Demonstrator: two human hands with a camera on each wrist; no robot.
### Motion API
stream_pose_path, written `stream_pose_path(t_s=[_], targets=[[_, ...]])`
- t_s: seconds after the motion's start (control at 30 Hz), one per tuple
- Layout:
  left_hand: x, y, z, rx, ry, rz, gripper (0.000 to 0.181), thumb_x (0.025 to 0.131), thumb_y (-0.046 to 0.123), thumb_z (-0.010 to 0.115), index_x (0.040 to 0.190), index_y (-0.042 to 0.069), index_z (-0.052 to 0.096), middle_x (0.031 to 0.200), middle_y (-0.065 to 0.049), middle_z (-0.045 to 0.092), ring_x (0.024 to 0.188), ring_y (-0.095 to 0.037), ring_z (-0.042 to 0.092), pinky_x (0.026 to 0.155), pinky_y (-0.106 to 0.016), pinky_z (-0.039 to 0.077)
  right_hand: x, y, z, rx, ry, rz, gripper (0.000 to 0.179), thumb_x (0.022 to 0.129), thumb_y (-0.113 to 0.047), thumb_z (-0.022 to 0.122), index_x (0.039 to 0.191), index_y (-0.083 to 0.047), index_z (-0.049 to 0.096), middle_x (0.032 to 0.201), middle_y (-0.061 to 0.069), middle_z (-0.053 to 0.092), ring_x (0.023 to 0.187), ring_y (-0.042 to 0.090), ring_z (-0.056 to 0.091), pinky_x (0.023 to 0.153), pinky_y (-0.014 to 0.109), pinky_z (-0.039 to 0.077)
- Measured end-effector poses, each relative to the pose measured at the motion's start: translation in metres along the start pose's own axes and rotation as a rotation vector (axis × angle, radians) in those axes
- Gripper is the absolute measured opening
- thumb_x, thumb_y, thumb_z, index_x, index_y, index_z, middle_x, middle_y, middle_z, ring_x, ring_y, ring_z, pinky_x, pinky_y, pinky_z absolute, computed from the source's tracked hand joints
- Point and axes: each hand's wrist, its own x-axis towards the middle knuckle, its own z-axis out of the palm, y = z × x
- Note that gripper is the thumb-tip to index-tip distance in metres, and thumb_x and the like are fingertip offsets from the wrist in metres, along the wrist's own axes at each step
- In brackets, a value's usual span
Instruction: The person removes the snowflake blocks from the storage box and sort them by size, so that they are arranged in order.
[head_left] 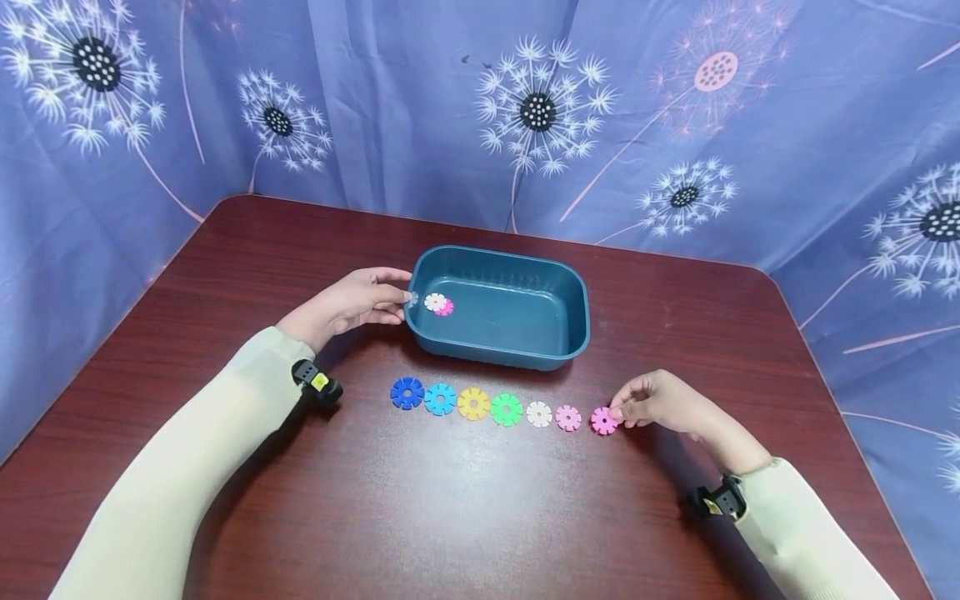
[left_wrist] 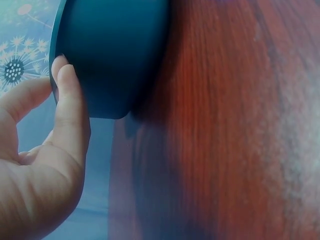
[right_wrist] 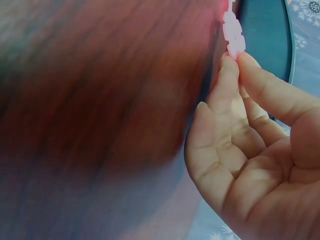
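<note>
My left hand grips the left rim of a dark teal plastic basin; the left wrist view shows thumb and fingers at the wall. Inside, near the left end, a white notched disc overlaps a hot pink disc. My right hand pinches another hot pink notched disc between thumb and finger at the right end of a row; whether it touches the table is unclear. The right wrist view shows this pink disc edge-on.
Left to right, the row has dark blue, light blue, yellow, green, white and light pink discs. They lie on a reddish-brown table, before a blue dandelion-print curtain.
</note>
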Motion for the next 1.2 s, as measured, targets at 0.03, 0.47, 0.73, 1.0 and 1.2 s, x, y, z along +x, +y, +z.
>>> stream_pose_path(t_s=[0.03, 0.47, 0.73, 1.0, 1.2], targets=[[0.0, 0.0, 0.0, 0.001, -0.002, 0.002, 0.057, 0.102, 0.007, 0.056, 0.155, -0.001, 0.035, 0.084, 0.002, 0.068, 0.067, -0.007, 0.065, 0.069, -0.018, 0.061, 0.0, 0.0, 0.0, -0.001, -0.002, 0.001, 0.019, 0.091, -0.001, 0.068, 0.103, 0.013, 0.072, 0.088, 0.012, 0.076, 0.074, 0.011, 0.065, 0.073, 0.026, 0.062], [0.0, 0.002, 0.0, -0.003, -0.007, 0.001, 0.058, 0.102, 0.008, 0.057, 0.155, 0.0, 0.035, 0.084, 0.002, 0.068, 0.068, -0.007, 0.065, 0.069, -0.018, 0.061, 0.003, 0.001, 0.004, -0.042, 0.051, 0.044, 0.02, 0.089, -0.008, 0.071, 0.1, 0.008, 0.075, 0.073, -0.002, 0.066, 0.069, 0.005, 0.056, 0.063, 0.023, 0.054], [0.0, 0.001, 0.0, -0.004, -0.007, 0.001, 0.058, 0.102, 0.007, 0.056, 0.155, 0.0, 0.035, 0.083, 0.002, 0.068, 0.068, -0.007, 0.065, 0.069, -0.018, 0.061, 0.006, 0.0, 0.009, -0.085, 0.085, 0.059, 0.017, 0.088, -0.01, 0.073, 0.097, 0.004, 0.078, 0.067, -0.008, 0.061, 0.062, 0.006, 0.052, 0.055, 0.021, 0.047], [-0.001, 0.0, -0.001, -0.013, -0.009, 0.001, 0.058, 0.102, 0.007, 0.056, 0.155, 0.0, 0.034, 0.083, 0.002, 0.068, 0.067, -0.007, 0.065, 0.069, -0.018, 0.061, 0.006, 0.0, 0.012, -0.088, 0.095, 0.034, 0.016, 0.088, -0.008, 0.073, 0.095, 0.005, 0.077, 0.066, -0.007, 0.059, 0.059, 0.005, 0.05, 0.051, 0.02, 0.042], [-0.001, 0.0, -0.001, -0.017, -0.008, 0.0, 0.059, 0.102, 0.008, 0.057, 0.156, 0.0, 0.034, 0.083, 0.002, 0.068, 0.067, -0.007, 0.065, 0.069, -0.018, 0.061, 0.008, -0.001, 0.013, -0.105, 0.095, 0.048, 0.012, 0.087, -0.008, 0.073, 0.092, 0.002, 0.078, 0.065, -0.008, 0.057, 0.06, 0.006, 0.05, 0.05, 0.02, 0.039]])
